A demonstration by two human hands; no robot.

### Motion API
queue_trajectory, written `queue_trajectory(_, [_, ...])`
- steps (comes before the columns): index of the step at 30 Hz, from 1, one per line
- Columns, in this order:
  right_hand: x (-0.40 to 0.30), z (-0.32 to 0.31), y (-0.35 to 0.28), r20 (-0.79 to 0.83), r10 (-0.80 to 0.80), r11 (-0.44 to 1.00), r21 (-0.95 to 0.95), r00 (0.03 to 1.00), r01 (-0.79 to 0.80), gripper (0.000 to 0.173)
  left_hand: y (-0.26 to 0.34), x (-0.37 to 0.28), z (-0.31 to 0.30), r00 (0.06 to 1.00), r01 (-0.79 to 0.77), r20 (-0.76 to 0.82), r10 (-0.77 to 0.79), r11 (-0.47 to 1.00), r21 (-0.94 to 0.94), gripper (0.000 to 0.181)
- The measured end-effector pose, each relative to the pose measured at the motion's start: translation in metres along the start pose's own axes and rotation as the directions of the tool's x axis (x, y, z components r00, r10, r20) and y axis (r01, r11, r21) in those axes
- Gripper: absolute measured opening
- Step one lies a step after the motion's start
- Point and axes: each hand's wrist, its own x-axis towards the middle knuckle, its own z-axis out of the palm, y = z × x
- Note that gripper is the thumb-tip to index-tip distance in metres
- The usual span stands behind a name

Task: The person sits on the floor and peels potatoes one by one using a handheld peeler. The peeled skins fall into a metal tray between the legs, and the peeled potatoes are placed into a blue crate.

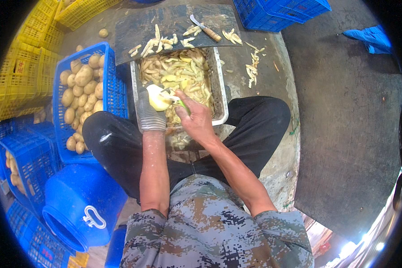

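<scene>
My left hand (151, 112), in a grey ribbed glove, holds a pale peeled potato (159, 99) over a white-rimmed tub (222, 97). My right hand (196, 117) is bare and closed on a peeler with a green handle (184, 105), its head against the potato. Potato peelings (187, 72) fill much of the tub between my knees. Across the tub's far end lies a dark board (137, 31) with scattered peelings and a curved knife (205, 28) with a wooden handle. Unpeeled potatoes (83, 75) fill a blue plastic crate (57, 114) to the left.
Yellow crates (26, 67) are stacked at the far left. Nearer stand more blue crates (30, 157) and an open blue plastic barrel (83, 204). Other blue crates (271, 16) are at the top right. One potato (103, 32) and some peelings (252, 72) lie on the floor.
</scene>
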Motion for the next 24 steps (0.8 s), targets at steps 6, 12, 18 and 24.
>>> queue_trajectory(6, [-0.027, 0.017, -0.001, 0.025, -0.021, 0.973, -0.229, 0.999, 0.026, 0.046, 0.005, -0.002, -0.003, 0.985, -0.076, -0.142, 0.094, 0.989, 0.124, 0.023])
queue_trajectory(12, [-0.052, 0.006, 0.021, 0.102, 0.071, 0.937, -0.349, 0.992, -0.031, 0.044, 0.005, -0.006, 0.005, 0.951, 0.055, -0.307, -0.041, 0.998, 0.039, 0.026])
queue_trajectory(18, [-0.024, -0.003, 0.010, 0.013, -0.027, 0.982, -0.187, 1.000, 0.029, 0.044, 0.006, 0.004, -0.012, 0.998, 0.007, -0.069, -0.013, 0.996, -0.085, 0.037])
queue_trajectory(24, [0.004, 0.006, -0.009, 0.048, -0.015, 0.997, -0.069, 0.999, 0.018, 0.044, 0.008, 0.005, -0.017, 0.994, 0.083, 0.076, -0.075, 0.991, -0.109, 0.037])
